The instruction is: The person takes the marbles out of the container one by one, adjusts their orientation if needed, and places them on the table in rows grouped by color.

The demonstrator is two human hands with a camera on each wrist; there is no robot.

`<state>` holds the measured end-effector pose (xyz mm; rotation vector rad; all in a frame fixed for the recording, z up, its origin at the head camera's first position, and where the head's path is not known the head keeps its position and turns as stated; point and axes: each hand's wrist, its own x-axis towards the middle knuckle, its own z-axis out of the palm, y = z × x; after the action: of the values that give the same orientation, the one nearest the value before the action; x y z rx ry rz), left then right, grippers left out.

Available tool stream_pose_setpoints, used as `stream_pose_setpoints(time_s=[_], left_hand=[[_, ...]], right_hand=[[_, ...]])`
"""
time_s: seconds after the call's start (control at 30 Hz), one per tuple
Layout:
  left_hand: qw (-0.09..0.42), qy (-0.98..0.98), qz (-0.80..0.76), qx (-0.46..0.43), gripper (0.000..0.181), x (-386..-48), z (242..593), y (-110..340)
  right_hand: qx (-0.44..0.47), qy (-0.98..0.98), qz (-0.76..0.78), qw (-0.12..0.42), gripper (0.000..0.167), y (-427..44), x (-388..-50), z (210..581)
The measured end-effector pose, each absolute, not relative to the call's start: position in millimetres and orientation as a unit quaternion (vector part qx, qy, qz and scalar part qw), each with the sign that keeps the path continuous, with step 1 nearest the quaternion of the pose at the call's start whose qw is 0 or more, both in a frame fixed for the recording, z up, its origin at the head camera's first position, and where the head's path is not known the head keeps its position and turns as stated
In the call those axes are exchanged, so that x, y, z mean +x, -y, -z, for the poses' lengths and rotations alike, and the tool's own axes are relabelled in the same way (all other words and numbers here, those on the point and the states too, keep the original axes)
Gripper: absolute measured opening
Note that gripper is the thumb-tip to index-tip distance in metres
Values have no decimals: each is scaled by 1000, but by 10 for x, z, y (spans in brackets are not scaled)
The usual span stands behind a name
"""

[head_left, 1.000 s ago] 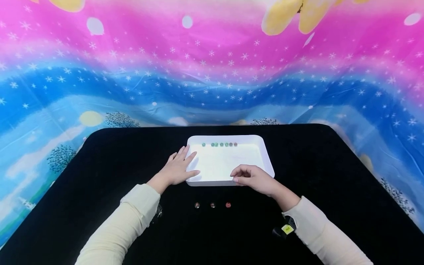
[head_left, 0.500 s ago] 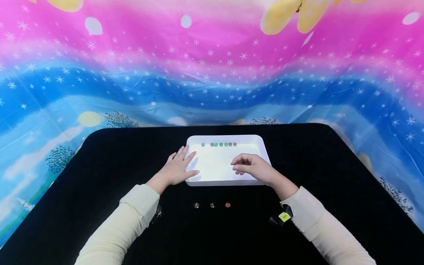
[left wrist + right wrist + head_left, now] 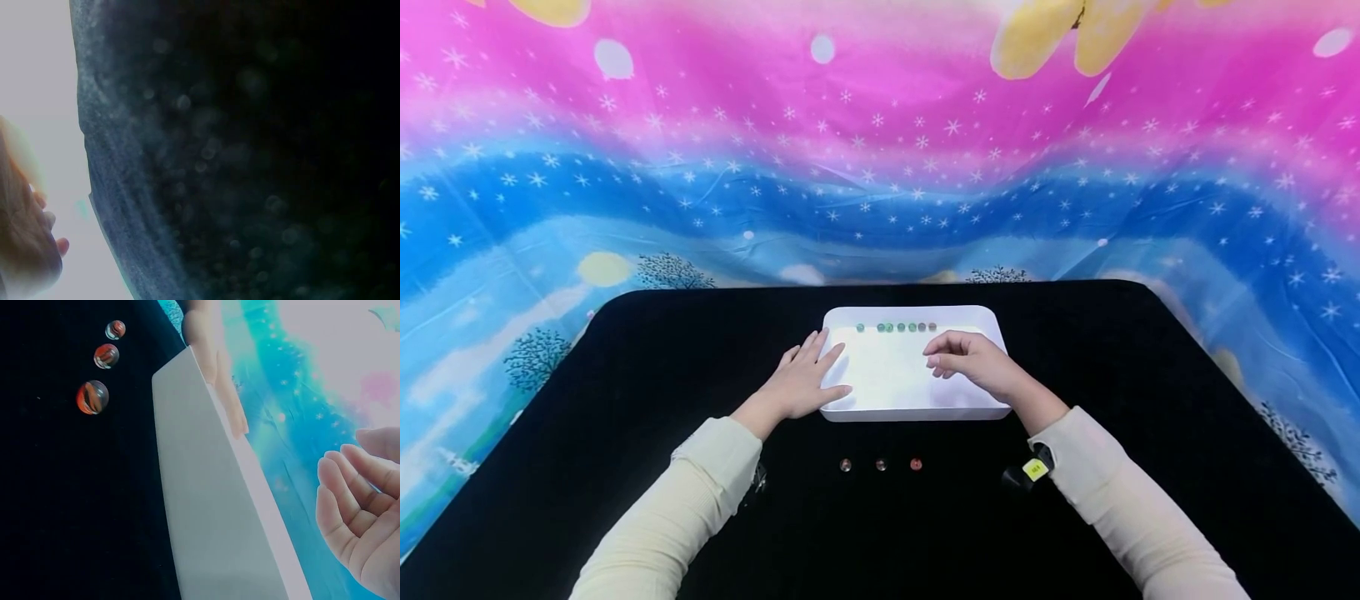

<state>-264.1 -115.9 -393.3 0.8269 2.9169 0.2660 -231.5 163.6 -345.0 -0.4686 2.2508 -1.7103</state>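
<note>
In the head view, my left hand [image 3: 801, 383] rests spread over the left rim of a shallow white tray [image 3: 895, 414]. Its outline shows dimly at the edge of the left wrist view. Above the tray's right half is my right hand [image 3: 973, 364], fingers bent and thumb close to the index finger. The right wrist view shows no marble at these fingertips; whether something small is hidden between them I cannot tell. Several greenish and reddish marbles [image 3: 902, 327] line the tray's far side. In front of the tray sit three clear marbles with red inside, the nearest large in the right wrist view [image 3: 92, 397].
A black cloth [image 3: 662, 358] covers the table. A pink and blue patterned curtain [image 3: 880, 150] hangs behind its far edge. Each wrist carries a dark strapped device, the right one with a yellow label [image 3: 1035, 470].
My right hand has moved forward from the tray's near rim to above its interior. The left hand, the row in the tray and the three marbles in front look unchanged.
</note>
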Motion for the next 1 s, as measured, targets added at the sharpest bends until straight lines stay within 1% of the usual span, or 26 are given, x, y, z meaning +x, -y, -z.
stream_pose_setpoints(time_s=[0.3, 0.77, 0.9, 1.0], left_hand=[[51, -958, -89, 269, 73, -2637, 3926, 1162], [54, -958, -87, 268, 72, -2646, 3920, 1152], [54, -958, -89, 267, 72, -2652, 3927, 1155], [55, -958, -91, 266, 72, -2653, 3928, 1156]], right_hand=[[-147, -781, 592, 132, 29, -1644, -2460, 3452], [-105, -797, 583, 117, 27, -1693, -2681, 3510], [-85, -804, 578, 115, 25, -1682, -2751, 3532], [-66, -809, 573, 118, 28, -1674, -2799, 3537]])
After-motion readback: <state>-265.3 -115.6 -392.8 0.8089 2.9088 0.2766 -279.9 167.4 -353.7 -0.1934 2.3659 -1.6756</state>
